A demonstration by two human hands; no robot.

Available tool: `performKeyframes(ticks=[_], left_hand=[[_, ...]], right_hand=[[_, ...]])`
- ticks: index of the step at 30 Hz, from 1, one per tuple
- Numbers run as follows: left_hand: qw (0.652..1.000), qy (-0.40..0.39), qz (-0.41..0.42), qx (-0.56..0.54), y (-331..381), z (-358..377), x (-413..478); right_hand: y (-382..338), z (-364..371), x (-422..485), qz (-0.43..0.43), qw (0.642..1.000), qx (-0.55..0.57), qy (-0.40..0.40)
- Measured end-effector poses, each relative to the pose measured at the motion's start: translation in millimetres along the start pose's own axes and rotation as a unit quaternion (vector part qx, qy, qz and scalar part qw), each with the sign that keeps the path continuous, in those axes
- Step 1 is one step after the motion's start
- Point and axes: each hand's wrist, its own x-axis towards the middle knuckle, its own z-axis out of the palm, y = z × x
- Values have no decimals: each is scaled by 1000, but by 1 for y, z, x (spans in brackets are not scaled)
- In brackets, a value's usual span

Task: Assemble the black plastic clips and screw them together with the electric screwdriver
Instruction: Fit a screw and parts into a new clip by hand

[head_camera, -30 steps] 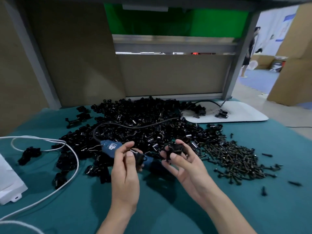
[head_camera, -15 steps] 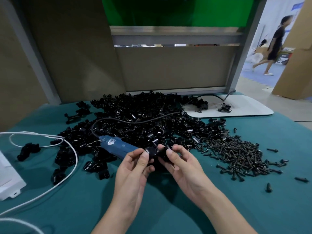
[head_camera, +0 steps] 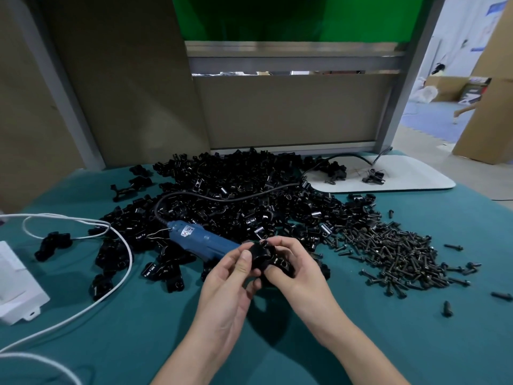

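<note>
Head view: left grip (head_camera: 231,277) and right grip (head_camera: 298,269), palms inward, fingertips tight around black clip (head_camera: 261,255).

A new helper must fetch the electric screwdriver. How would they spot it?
On the teal table, find the pile of black clips. At its near edge, just beyond the left hand, lies the electric screwdriver: the only blue thing, with a black cable curling from its rear.

Screwdriver (head_camera: 201,242) left — screws (head_camera: 394,254) right, clips (head_camera: 244,201) behind
</note>
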Motion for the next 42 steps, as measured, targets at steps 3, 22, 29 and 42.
performKeyframes(ticks=[3, 22, 29, 42], left_hand=[[1000, -1, -7, -3, -1, 0, 1], [989, 9, 87, 120, -6, -3, 0], [977, 6, 111, 180, -9, -5, 0], [945, -63, 170, 273, -11, -1, -6]], right_hand=[[3, 3, 0, 27, 997, 74, -11], [-2, 1, 2, 0, 991, 136, -18], [-2, 1, 5, 29, 986, 161, -9], [-13, -7, 6, 78, 965, 250, -10]])
